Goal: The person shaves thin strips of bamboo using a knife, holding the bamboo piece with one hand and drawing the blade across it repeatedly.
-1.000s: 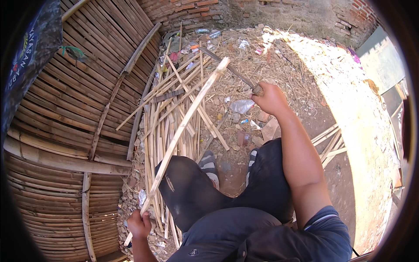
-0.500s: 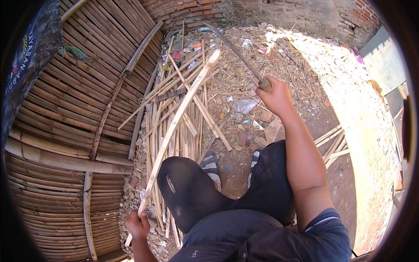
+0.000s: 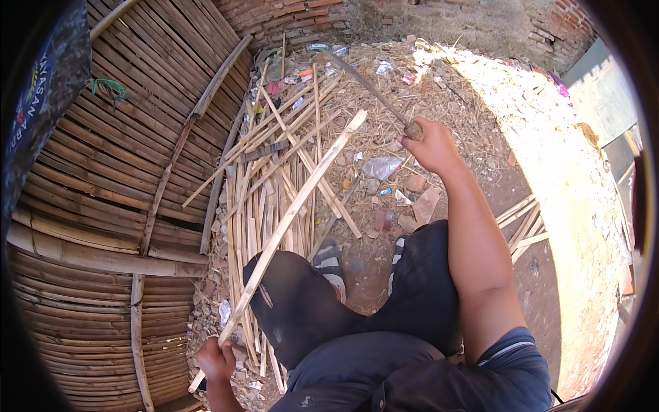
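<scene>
A long pale wooden strip [image 3: 295, 209] slants from lower left to upper middle, passing over my left knee. Near its lower end, my left hand [image 3: 216, 358] is closed around it. The strip's far end looks rough and points toward the blade but is apart from it. In my right hand [image 3: 432, 145] is a machete [image 3: 374, 89], gripped by its short brown handle. Its long, dark, slightly curved blade points up and to the left, away from my body. Under the strip lies a pile of similar split wooden strips [image 3: 261, 206] on the ground.
A slatted bamboo wall [image 3: 75, 185] rises along the left. A brick wall [image 3: 295, 17] closes off the far side. Litter and a clear plastic bag [image 3: 382, 167] lie on the dirt ahead of my sandals. More strips [image 3: 525, 230] lie at the right, near the sunlit ground.
The far end of the wooden strip has swung right and lower, nearer to the machete handle. My left hand has shifted slightly downward; my right hand is almost still.
</scene>
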`<state>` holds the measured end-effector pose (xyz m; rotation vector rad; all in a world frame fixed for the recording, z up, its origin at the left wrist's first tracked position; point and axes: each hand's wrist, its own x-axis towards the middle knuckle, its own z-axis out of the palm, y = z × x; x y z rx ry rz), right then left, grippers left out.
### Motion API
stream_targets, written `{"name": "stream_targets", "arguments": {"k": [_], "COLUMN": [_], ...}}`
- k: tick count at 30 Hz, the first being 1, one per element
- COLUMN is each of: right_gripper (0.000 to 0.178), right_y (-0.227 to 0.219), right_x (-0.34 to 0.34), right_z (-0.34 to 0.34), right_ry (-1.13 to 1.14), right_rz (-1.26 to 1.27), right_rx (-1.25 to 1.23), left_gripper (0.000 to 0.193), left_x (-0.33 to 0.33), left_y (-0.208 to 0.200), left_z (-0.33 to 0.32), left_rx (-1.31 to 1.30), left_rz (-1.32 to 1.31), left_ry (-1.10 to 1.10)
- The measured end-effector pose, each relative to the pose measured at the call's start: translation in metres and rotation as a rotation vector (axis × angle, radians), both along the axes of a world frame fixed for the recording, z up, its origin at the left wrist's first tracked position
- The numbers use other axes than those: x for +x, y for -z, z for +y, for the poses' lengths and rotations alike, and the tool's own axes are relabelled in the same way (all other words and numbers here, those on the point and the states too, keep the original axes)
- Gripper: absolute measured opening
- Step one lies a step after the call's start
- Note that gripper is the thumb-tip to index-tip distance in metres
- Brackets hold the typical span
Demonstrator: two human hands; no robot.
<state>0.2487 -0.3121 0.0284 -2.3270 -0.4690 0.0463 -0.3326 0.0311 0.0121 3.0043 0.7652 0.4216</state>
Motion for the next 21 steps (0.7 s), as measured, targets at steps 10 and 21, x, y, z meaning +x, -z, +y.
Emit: {"name": "stream_targets", "arguments": {"k": [10,21], "right_gripper": [0.049,0.044], "right_y": [-0.007,0.003], "right_x": [-0.021,-0.01], "right_z": [-0.003,0.0], "right_ry": [-0.21,-0.213], "right_rz": [-0.082,-0.099], "right_rx": [0.151,-0.077], "left_gripper": [0.031,0.03], "left_x": [0.011,0.011], "left_y": [0.008,0.003], "left_z": [-0.007,-0.008], "left_rx": [-0.078,0.012], "left_rz": [-0.023,-0.055], "left_ry": [-0.065,-0.022]}}
